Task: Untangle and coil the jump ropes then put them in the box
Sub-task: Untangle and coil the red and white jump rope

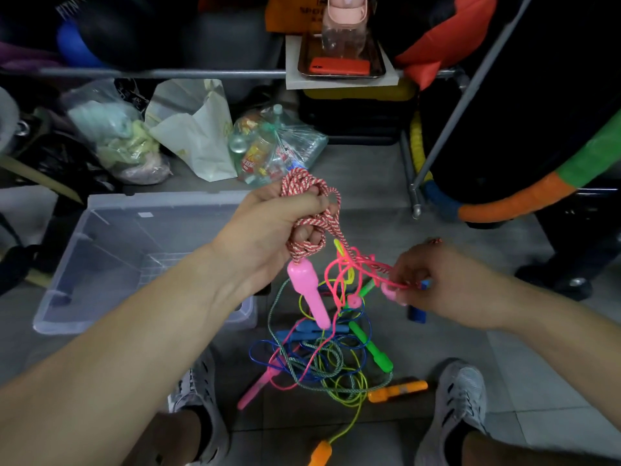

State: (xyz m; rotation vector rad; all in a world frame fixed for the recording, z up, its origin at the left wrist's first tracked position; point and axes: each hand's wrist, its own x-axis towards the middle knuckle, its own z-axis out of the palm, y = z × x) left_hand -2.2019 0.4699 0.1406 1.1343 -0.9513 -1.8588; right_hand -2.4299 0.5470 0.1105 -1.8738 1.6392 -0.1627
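1. Left hand (pixel 268 230) grips one coiled red-and-white braided rope (pixel 307 193), right of the one clear plastic box (pixel 100 230).
2. Right hand (pixel 433 284) pinches one thin neon-pink cord (pixel 393 281), farther right.
3. One tangled pile of thin coloured ropes (pixel 322 361) lies right of the box.

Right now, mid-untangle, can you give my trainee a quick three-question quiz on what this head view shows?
1. True or false: the clear plastic storage box already holds a coiled rope.
2. What does the left hand grip? A) a red-and-white braided rope in loops; B) an orange plastic handle; C) a green plastic handle.
3. Fill in: the right hand pinches a thin neon cord coloured ____.

Key: 1 false, nothing shows inside the box; 2 A; 3 pink.
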